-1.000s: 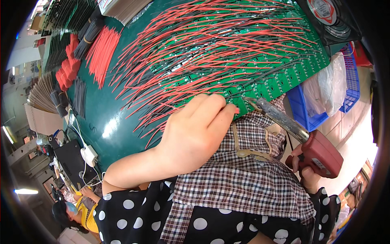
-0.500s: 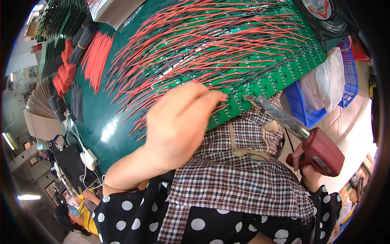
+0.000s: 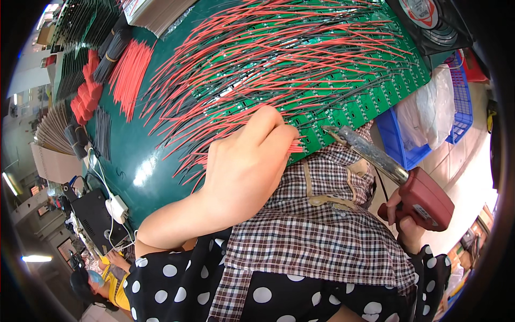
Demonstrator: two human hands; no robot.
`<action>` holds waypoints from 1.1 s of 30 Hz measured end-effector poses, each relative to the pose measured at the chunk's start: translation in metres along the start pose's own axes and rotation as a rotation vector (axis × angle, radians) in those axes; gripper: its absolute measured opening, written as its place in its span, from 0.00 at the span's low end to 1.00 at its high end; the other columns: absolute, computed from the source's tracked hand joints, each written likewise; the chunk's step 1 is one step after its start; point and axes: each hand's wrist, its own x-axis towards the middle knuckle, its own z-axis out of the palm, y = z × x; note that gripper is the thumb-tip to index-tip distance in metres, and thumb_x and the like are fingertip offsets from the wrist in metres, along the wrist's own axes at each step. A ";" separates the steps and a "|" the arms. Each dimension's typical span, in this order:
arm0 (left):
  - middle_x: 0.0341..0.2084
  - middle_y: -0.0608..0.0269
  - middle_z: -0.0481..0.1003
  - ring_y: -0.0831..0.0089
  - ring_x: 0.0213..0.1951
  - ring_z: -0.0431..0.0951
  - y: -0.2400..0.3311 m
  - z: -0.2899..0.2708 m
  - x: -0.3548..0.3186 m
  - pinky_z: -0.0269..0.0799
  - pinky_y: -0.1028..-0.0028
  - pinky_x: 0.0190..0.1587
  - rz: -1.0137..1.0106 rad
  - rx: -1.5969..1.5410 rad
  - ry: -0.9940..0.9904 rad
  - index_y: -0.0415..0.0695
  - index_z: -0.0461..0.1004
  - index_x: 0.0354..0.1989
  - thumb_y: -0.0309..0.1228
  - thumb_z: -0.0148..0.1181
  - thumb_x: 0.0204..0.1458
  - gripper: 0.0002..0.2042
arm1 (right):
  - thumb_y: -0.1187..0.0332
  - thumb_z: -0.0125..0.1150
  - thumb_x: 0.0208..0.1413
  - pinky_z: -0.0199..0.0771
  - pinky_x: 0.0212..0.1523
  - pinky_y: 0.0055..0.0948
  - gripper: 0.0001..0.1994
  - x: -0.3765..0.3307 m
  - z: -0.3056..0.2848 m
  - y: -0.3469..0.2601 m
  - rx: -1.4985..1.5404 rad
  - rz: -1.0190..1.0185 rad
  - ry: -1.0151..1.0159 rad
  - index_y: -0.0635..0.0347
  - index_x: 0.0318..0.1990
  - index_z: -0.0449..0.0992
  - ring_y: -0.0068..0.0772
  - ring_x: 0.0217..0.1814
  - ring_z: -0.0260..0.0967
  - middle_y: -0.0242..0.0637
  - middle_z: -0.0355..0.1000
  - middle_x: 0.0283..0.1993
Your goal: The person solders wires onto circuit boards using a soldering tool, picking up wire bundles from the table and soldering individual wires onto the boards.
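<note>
Many red and black wires (image 3: 257, 59) lie in rows across a green circuit-board panel (image 3: 370, 107) on the table. My left hand (image 3: 249, 161) is closed over the panel's near edge, thumb and fingers pinched together. Short red wire ends (image 3: 296, 146) stick out by its fingertips, and more red wire shows on the other side of the hand; its palm hides the rest. On the right, my right hand (image 3: 407, 225) grips a dark red soldering gun (image 3: 426, 201) by its handle. The gun's tip (image 3: 330, 129) hovers near the panel's edge, a little right of my left fingertips.
Bundles of red wires (image 3: 130, 75) and black wires (image 3: 112, 53) lie at the left on the green table (image 3: 145, 198). A black box (image 3: 96, 214) with a white cable stands beyond. A blue basket (image 3: 391, 139) with plastic bags is at right, a black fan (image 3: 440, 32) above it. Another person (image 3: 115, 287) sits at lower left.
My left hand has shifted slightly right and down, its fingers now curled more tightly, with several red wire ends beside the fingertips. The soldering gun has barely moved.
</note>
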 end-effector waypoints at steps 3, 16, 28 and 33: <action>0.27 0.61 0.70 0.68 0.25 0.73 0.003 -0.001 0.003 0.69 0.73 0.25 -0.014 0.018 -0.067 0.40 0.73 0.32 0.18 0.61 0.42 0.08 | 0.46 0.65 0.47 0.59 0.18 0.20 0.33 0.000 0.000 0.001 -0.042 -0.044 0.033 0.70 0.46 0.65 0.21 0.18 0.61 0.36 0.68 0.31; 0.22 0.61 0.71 0.69 0.25 0.73 0.001 0.005 0.014 0.68 0.75 0.27 -0.026 -0.192 -0.033 0.39 0.73 0.30 0.17 0.61 0.42 0.07 | 0.42 0.65 0.46 0.59 0.20 0.20 0.34 -0.002 -0.005 -0.001 -0.059 0.041 0.013 0.68 0.44 0.67 0.22 0.19 0.62 0.34 0.67 0.30; 0.22 0.60 0.71 0.69 0.24 0.74 0.001 0.013 0.019 0.68 0.75 0.26 -0.004 -0.152 0.021 0.39 0.73 0.28 0.18 0.63 0.39 0.08 | 0.67 0.74 0.41 0.69 0.34 0.18 0.38 -0.008 -0.011 0.004 0.151 0.067 0.033 0.72 0.58 0.59 0.23 0.37 0.70 0.40 0.72 0.41; 0.22 0.61 0.71 0.69 0.24 0.74 0.002 0.014 0.018 0.68 0.75 0.26 -0.003 -0.146 0.033 0.39 0.72 0.28 0.18 0.63 0.38 0.08 | 0.65 0.74 0.39 0.69 0.35 0.18 0.40 -0.012 -0.018 0.018 -0.029 0.095 0.047 0.74 0.58 0.59 0.23 0.37 0.70 0.41 0.72 0.41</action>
